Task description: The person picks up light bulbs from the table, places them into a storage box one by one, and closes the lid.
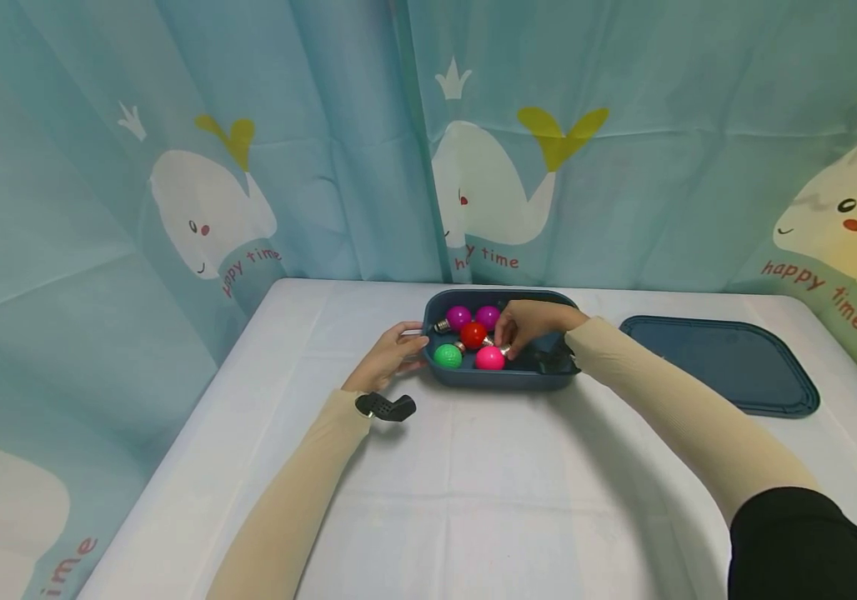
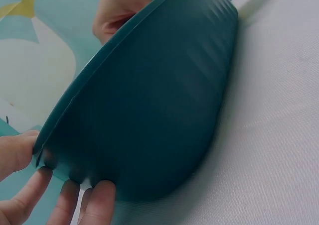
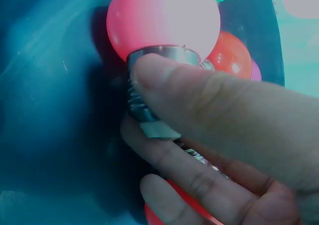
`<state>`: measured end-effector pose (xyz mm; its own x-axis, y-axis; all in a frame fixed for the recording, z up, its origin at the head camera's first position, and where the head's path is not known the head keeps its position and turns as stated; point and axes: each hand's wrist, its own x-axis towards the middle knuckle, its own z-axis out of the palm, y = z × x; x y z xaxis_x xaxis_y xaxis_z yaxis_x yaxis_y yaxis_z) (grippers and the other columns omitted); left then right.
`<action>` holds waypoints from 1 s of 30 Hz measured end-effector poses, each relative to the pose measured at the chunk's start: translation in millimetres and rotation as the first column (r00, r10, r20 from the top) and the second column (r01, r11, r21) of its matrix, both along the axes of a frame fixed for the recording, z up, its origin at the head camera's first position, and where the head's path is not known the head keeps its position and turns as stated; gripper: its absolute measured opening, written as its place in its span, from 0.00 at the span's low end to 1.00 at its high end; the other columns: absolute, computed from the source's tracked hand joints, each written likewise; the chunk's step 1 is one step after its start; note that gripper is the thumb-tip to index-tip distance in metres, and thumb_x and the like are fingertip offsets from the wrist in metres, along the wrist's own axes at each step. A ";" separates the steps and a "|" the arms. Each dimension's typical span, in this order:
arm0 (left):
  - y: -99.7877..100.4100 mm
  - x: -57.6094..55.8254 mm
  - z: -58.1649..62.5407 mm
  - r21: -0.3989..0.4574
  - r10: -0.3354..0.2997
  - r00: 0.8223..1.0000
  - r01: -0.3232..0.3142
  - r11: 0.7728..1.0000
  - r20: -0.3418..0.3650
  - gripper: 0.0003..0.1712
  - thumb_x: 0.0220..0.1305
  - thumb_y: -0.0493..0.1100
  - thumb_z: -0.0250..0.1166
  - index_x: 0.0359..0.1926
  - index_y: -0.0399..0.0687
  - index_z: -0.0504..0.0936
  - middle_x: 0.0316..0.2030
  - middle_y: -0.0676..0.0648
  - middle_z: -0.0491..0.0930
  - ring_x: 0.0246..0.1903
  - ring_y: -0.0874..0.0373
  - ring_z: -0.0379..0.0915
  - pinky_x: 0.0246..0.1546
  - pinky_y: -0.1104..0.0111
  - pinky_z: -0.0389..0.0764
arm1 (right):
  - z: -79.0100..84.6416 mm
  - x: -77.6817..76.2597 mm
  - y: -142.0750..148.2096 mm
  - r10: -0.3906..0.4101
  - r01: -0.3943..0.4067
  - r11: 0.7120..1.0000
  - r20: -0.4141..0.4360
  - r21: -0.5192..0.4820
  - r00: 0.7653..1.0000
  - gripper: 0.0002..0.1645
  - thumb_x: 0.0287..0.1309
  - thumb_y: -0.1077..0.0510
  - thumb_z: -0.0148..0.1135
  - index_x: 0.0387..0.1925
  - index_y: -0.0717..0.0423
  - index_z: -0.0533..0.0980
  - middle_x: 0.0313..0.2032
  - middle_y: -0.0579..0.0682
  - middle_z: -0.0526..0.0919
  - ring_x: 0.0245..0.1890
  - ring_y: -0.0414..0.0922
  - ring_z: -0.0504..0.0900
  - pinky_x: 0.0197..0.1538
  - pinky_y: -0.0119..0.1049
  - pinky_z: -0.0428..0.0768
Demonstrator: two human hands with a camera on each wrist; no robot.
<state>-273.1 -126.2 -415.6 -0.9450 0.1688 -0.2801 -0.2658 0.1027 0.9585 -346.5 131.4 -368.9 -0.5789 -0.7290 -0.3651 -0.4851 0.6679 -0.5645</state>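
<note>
My right hand (image 1: 529, 323) reaches into the dark blue plastic bin (image 1: 499, 380). Its thumb and fingers pinch a pink light bulb (image 3: 164, 18) by the silver screw base, inside the bin. Close by lie a red bulb (image 1: 473, 335), a green bulb (image 1: 448, 357) and two purple bulbs (image 1: 458, 317). Part of another red thing (image 3: 153, 214) shows beneath the fingers in the right wrist view. At the bin's left end, my left hand (image 1: 391, 357) grips the rim, thumb at the edge and fingertips against the outer wall (image 2: 144, 95).
A flat dark blue lid or tray (image 1: 729, 362) lies on the white-covered table (image 1: 488, 500), right of the bin and beyond the right forearm. Behind the table hangs a blue-green curtain (image 1: 353, 192) printed with whales.
</note>
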 end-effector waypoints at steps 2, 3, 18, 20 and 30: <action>-0.1 -0.1 0.2 0.005 -0.002 1.000 0.002 1.000 -0.006 0.26 0.68 0.38 0.55 0.66 0.41 0.62 0.60 0.36 0.68 0.48 0.55 0.73 0.57 0.57 0.77 | 1.0 0.1 -0.6 -0.002 0.002 1.000 0.011 0.004 1.000 0.09 0.46 0.66 0.71 0.32 0.62 0.80 0.31 0.50 0.84 0.31 0.38 0.78 0.42 0.32 0.83; -0.1 -0.2 0.3 0.009 -0.003 1.000 0.003 1.000 -0.008 0.26 0.68 0.38 0.55 0.65 0.41 0.62 0.60 0.36 0.68 0.49 0.55 0.73 0.57 0.57 0.77 | 1.2 -0.2 -0.7 -0.005 0.005 1.000 0.021 0.005 1.000 0.09 0.46 0.67 0.70 0.32 0.62 0.80 0.31 0.51 0.84 0.30 0.38 0.78 0.42 0.32 0.83; 0.4 -0.7 1.2 0.010 0.001 1.000 -0.001 1.000 -0.009 0.26 0.68 0.38 0.55 0.65 0.41 0.62 0.59 0.36 0.69 0.47 0.56 0.73 0.55 0.58 0.77 | 0.3 -3.3 2.1 0.045 -0.046 0.999 0.045 0.012 0.998 0.12 0.45 0.73 0.67 0.36 0.68 0.79 0.36 0.62 0.85 0.36 0.49 0.83 0.45 0.38 0.84; 0.6 -0.4 1.5 0.005 0.001 1.000 -0.001 1.000 -0.006 0.26 0.68 0.38 0.55 0.65 0.41 0.62 0.59 0.37 0.69 0.46 0.57 0.73 0.55 0.58 0.78 | 0.4 -3.3 2.4 0.048 -0.049 0.999 0.041 0.012 0.998 0.12 0.45 0.73 0.68 0.36 0.67 0.79 0.36 0.62 0.85 0.36 0.48 0.83 0.44 0.38 0.84; 0.5 0.8 1.1 -0.003 0.003 1.000 -0.003 1.000 -0.007 0.26 0.68 0.38 0.55 0.65 0.41 0.62 0.59 0.36 0.69 0.49 0.55 0.72 0.57 0.56 0.76 | 3.3 -1.5 7.8 0.054 -0.054 0.999 0.001 -0.005 0.999 0.10 0.47 0.70 0.68 0.36 0.64 0.80 0.37 0.59 0.85 0.36 0.45 0.83 0.46 0.37 0.84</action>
